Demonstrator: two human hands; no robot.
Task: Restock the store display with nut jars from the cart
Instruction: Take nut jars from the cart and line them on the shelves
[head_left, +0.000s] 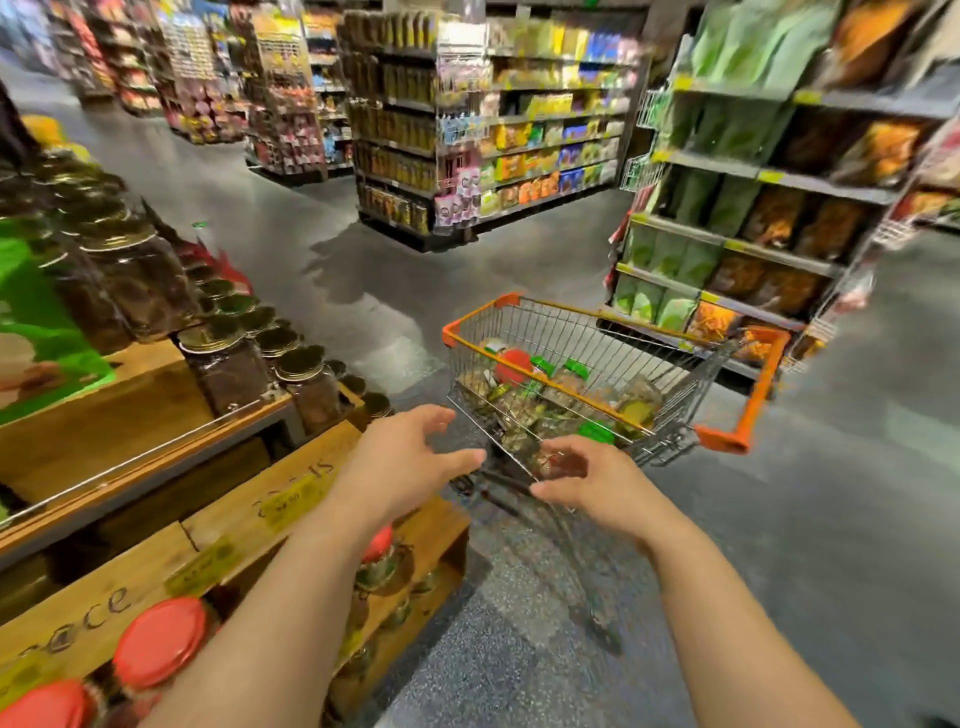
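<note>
Both my hands are out in front of me, empty, fingers loosely spread: my left hand and my right hand hover just before the near end of the orange-trimmed wire shopping cart. Red- and green-lidded nut jars lie inside it. The tiered wooden display stands to my left, carrying gold-lidded jars.
</note>
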